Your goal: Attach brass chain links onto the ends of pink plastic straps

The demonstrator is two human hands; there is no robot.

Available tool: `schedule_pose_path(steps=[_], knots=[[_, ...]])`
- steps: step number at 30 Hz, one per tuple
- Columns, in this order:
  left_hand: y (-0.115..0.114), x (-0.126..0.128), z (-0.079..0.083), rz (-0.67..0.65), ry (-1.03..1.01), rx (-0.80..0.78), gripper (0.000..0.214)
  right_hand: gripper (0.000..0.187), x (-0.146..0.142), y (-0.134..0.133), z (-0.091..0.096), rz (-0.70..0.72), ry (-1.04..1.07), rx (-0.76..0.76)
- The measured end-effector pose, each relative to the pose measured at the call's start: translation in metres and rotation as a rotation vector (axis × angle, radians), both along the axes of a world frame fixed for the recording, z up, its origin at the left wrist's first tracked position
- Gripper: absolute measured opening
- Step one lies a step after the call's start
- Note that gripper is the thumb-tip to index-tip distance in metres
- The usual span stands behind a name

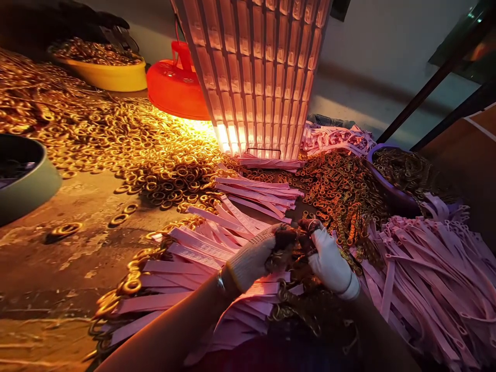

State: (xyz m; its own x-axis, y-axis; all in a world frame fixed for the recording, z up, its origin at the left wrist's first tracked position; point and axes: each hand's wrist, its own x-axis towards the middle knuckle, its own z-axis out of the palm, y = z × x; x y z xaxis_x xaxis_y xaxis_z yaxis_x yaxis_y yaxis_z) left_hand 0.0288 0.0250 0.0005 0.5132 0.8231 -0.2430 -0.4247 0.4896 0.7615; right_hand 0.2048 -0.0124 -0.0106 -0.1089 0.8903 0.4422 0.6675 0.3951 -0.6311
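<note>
While the left hand (253, 258) and right hand (330, 261) meet, fingers curled, their hold too dark to tell, flat straps (194, 253) lie near the left; rings (127, 129) and clasps (337, 181) remain loose, while the far-right strap pile (434, 274) seems already looped.
</note>
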Motion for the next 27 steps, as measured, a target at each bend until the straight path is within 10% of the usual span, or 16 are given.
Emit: schedule_pose_path(steps=[11,19,27], knots=[[-0.004,0.004,-0.002,0.022,0.173,0.183,0.026,0.017,0.003,0.011,0.007,0.050,0.044,-0.108],[0.025,-0.013,0.012,0.067,-0.017,0.105,0.029,0.004,-0.013,0.004,0.032,0.124,-0.675,-0.334],[0.015,-0.008,0.006,0.043,0.185,0.095,0.028,0.028,0.009,0.024,0.013,0.028,-0.368,-0.114]])
